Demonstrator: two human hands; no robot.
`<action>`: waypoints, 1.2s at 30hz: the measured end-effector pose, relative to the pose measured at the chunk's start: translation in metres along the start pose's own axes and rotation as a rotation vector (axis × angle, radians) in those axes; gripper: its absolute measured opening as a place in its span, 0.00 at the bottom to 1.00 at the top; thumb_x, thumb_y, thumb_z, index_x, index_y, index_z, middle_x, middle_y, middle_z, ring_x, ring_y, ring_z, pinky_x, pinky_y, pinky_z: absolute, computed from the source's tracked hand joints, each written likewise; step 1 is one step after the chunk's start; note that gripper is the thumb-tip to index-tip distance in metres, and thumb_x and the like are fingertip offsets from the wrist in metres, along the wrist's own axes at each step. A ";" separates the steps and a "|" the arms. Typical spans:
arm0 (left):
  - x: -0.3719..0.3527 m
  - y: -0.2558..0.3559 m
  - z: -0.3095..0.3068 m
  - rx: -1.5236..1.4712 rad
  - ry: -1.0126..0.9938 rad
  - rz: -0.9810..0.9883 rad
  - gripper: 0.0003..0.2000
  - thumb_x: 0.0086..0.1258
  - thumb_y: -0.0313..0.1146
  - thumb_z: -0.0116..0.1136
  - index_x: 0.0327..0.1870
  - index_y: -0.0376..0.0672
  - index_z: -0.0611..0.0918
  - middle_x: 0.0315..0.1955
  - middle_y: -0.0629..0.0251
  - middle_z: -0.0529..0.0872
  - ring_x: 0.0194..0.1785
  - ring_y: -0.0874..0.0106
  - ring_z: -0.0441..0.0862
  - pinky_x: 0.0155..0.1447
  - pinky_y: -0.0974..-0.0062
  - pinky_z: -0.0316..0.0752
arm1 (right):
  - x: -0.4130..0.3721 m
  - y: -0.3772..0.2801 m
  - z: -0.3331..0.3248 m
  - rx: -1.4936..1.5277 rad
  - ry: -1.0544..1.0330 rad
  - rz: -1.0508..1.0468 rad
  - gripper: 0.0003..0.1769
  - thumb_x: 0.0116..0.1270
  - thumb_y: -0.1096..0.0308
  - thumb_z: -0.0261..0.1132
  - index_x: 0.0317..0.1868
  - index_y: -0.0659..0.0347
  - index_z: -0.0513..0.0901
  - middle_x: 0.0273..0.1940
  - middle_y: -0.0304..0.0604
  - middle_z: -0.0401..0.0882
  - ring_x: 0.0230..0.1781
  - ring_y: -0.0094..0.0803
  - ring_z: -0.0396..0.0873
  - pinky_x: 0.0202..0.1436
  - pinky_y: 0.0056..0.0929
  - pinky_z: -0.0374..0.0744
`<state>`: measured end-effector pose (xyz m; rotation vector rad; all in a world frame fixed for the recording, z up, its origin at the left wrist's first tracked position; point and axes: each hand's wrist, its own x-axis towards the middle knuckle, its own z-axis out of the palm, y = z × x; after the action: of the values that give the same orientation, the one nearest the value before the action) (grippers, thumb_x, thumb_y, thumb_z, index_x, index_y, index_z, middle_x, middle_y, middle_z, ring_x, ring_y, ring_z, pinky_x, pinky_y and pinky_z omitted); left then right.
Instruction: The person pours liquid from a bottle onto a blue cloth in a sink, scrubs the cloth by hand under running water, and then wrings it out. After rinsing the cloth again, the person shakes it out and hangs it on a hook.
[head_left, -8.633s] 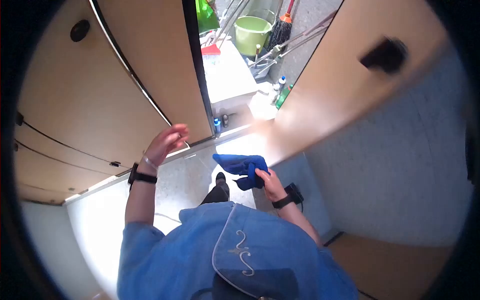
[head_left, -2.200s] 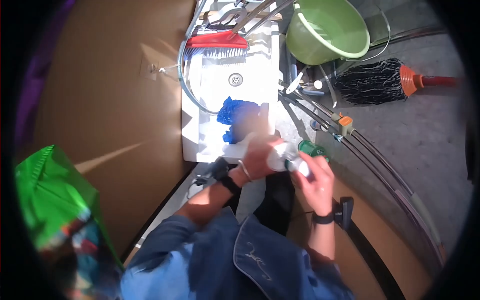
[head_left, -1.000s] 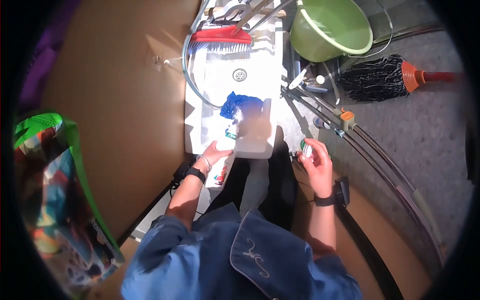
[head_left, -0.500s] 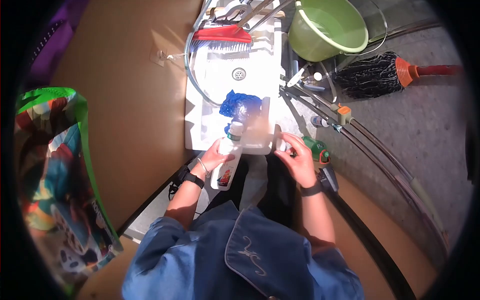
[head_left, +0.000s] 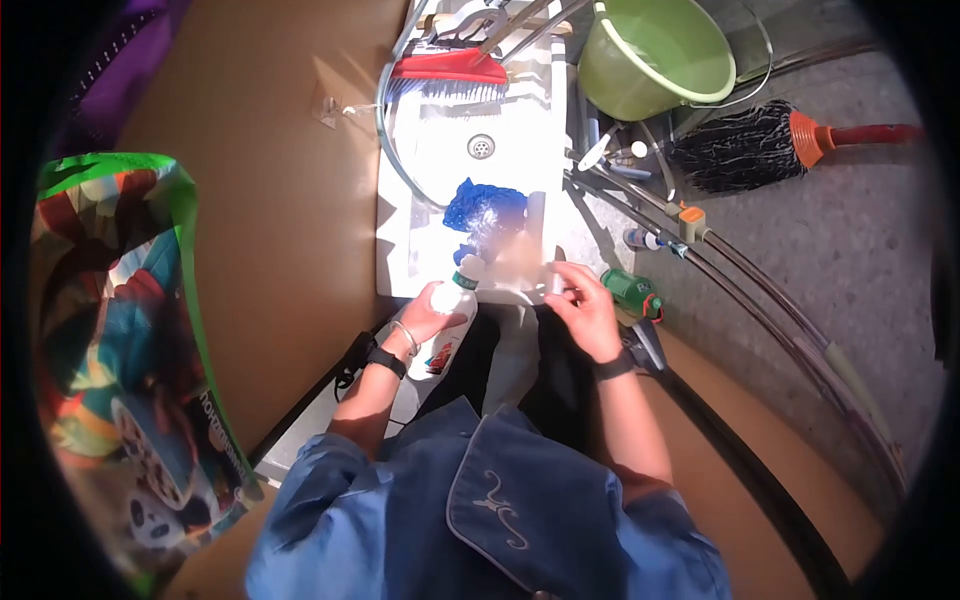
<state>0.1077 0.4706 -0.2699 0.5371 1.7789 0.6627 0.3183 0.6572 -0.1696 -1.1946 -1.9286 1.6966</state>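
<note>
My left hand point(head_left: 432, 315) grips a white plastic bottle point(head_left: 447, 318) with a printed label, tilted so its open neck points up toward the white sink point(head_left: 400, 250). My right hand point(head_left: 583, 303) is at the sink's near right corner, fingers curled around a small white object that looks like the bottle's cap. A crumpled blue cloth point(head_left: 483, 209) lies in the sink basin just beyond the bottle's neck. A green bottle point(head_left: 633, 291) lies on the floor right of my right hand.
A red brush point(head_left: 447, 70) rests at the sink's far end near the drain point(head_left: 481, 146). A green bucket point(head_left: 650, 50), a black mop head with orange collar point(head_left: 745, 150) and long poles point(head_left: 760, 300) lie to the right. A colourful bag point(head_left: 120, 340) hangs left beside a brown panel.
My left hand has tipped the white bottle further toward the sink. My right hand moved from near the green bottle to the sink corner, holding the small white piece.
</note>
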 end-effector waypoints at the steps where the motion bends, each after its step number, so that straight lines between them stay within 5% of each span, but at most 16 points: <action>1: -0.003 0.000 0.001 0.016 -0.009 0.012 0.38 0.42 0.41 0.74 0.57 0.40 0.68 0.48 0.56 0.78 0.54 0.64 0.75 0.58 0.70 0.69 | 0.004 0.009 0.009 -0.019 -0.046 -0.060 0.22 0.50 0.76 0.67 0.49 0.58 0.80 0.46 0.42 0.77 0.35 0.27 0.75 0.36 0.21 0.76; 4: -0.019 0.022 0.002 0.073 -0.103 0.224 0.39 0.42 0.41 0.74 0.58 0.43 0.68 0.49 0.57 0.78 0.54 0.63 0.75 0.57 0.70 0.69 | 0.015 0.001 0.028 -0.238 -0.161 -0.293 0.22 0.48 0.77 0.67 0.48 0.58 0.79 0.48 0.46 0.75 0.45 0.41 0.77 0.45 0.31 0.79; 7: -0.032 0.051 -0.002 0.158 -0.173 0.334 0.38 0.41 0.38 0.75 0.57 0.43 0.68 0.49 0.58 0.77 0.53 0.62 0.75 0.57 0.69 0.69 | 0.024 0.006 0.032 -0.246 -0.245 -0.341 0.23 0.46 0.76 0.67 0.47 0.56 0.79 0.46 0.46 0.76 0.45 0.43 0.77 0.47 0.33 0.79; 10: -0.037 0.071 -0.014 0.269 -0.217 0.386 0.39 0.40 0.36 0.75 0.57 0.43 0.68 0.49 0.57 0.77 0.53 0.62 0.76 0.57 0.69 0.69 | 0.028 0.005 0.018 0.225 -0.462 -0.162 0.25 0.45 0.76 0.66 0.48 0.53 0.80 0.45 0.46 0.78 0.45 0.43 0.78 0.48 0.35 0.78; 12: -0.034 0.082 -0.020 0.302 -0.346 0.475 0.38 0.39 0.38 0.74 0.57 0.43 0.69 0.49 0.57 0.77 0.53 0.60 0.76 0.57 0.69 0.69 | 0.026 -0.023 0.002 -0.296 -0.518 -0.563 0.25 0.45 0.77 0.66 0.48 0.52 0.79 0.46 0.47 0.78 0.46 0.43 0.78 0.49 0.35 0.78; 16: -0.023 0.088 -0.023 0.295 -0.453 0.490 0.39 0.37 0.37 0.74 0.56 0.42 0.70 0.49 0.58 0.77 0.54 0.61 0.75 0.57 0.69 0.69 | 0.022 -0.025 -0.004 -0.340 -0.498 -0.610 0.25 0.47 0.72 0.67 0.51 0.52 0.78 0.46 0.47 0.78 0.43 0.43 0.78 0.45 0.35 0.78; 18: -0.022 0.095 -0.017 0.329 -0.415 0.467 0.40 0.35 0.35 0.75 0.56 0.41 0.70 0.49 0.58 0.77 0.55 0.61 0.74 0.58 0.69 0.68 | 0.019 -0.020 -0.009 -0.403 -0.550 -0.349 0.22 0.56 0.66 0.66 0.52 0.57 0.76 0.45 0.48 0.77 0.43 0.43 0.77 0.44 0.35 0.75; 21: -0.021 0.103 0.004 0.353 -0.298 0.452 0.40 0.33 0.36 0.75 0.55 0.41 0.71 0.47 0.57 0.78 0.53 0.60 0.75 0.57 0.67 0.68 | 0.016 0.001 -0.004 -0.385 -0.349 -0.214 0.18 0.59 0.65 0.63 0.49 0.61 0.76 0.36 0.50 0.78 0.38 0.45 0.77 0.44 0.37 0.75; 22: -0.020 0.107 0.013 0.475 -0.167 0.487 0.39 0.35 0.39 0.74 0.55 0.42 0.72 0.45 0.56 0.79 0.51 0.59 0.75 0.54 0.67 0.69 | 0.017 0.013 -0.006 -0.384 -0.339 -0.210 0.18 0.59 0.65 0.63 0.49 0.61 0.76 0.36 0.50 0.78 0.38 0.45 0.77 0.44 0.37 0.75; 24: -0.020 0.122 0.029 0.601 -0.041 0.515 0.38 0.37 0.42 0.73 0.54 0.42 0.72 0.43 0.55 0.79 0.48 0.58 0.75 0.52 0.67 0.70 | 0.020 0.035 -0.003 -0.858 -0.141 -0.449 0.16 0.52 0.66 0.63 0.43 0.56 0.78 0.33 0.47 0.77 0.30 0.44 0.79 0.32 0.38 0.78; 25: -0.017 0.134 0.038 0.643 0.019 0.534 0.37 0.37 0.42 0.73 0.54 0.43 0.72 0.43 0.56 0.79 0.47 0.58 0.75 0.50 0.67 0.70 | 0.022 0.036 -0.014 -0.343 -0.266 0.031 0.14 0.57 0.66 0.61 0.45 0.57 0.76 0.31 0.43 0.77 0.24 0.37 0.78 0.25 0.32 0.77; 26: -0.015 0.147 0.046 0.681 0.082 0.550 0.37 0.37 0.43 0.72 0.55 0.44 0.72 0.43 0.57 0.79 0.46 0.58 0.75 0.48 0.67 0.70 | 0.027 0.019 -0.026 0.147 -0.136 0.494 0.13 0.62 0.66 0.58 0.46 0.58 0.74 0.29 0.39 0.78 0.19 0.29 0.77 0.19 0.27 0.75; 28: -0.008 0.162 0.061 0.706 0.016 0.428 0.40 0.39 0.44 0.72 0.59 0.45 0.70 0.46 0.57 0.77 0.51 0.57 0.73 0.51 0.66 0.68 | 0.026 0.026 -0.058 0.395 -0.155 0.513 0.13 0.64 0.63 0.59 0.46 0.58 0.73 0.24 0.37 0.76 0.16 0.20 0.73 0.16 0.19 0.71; 30: 0.007 0.161 0.077 0.628 0.171 0.764 0.42 0.41 0.44 0.71 0.63 0.46 0.66 0.51 0.54 0.73 0.57 0.57 0.69 0.55 0.64 0.65 | 0.022 0.015 -0.076 0.283 -0.036 0.463 0.11 0.63 0.64 0.60 0.44 0.57 0.72 0.21 0.38 0.74 0.14 0.18 0.70 0.15 0.16 0.68; 36: 0.045 0.103 0.077 0.386 0.119 0.701 0.36 0.49 0.37 0.68 0.62 0.44 0.67 0.53 0.52 0.72 0.59 0.56 0.67 0.62 0.64 0.62 | 0.022 0.087 -0.121 0.301 0.418 0.566 0.07 0.64 0.64 0.57 0.39 0.56 0.70 0.18 0.37 0.73 0.11 0.20 0.68 0.11 0.19 0.66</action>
<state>0.1723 0.5896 -0.2500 1.4492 1.8308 0.8324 0.4231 0.7503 -0.2259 -1.8972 -1.1058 1.7128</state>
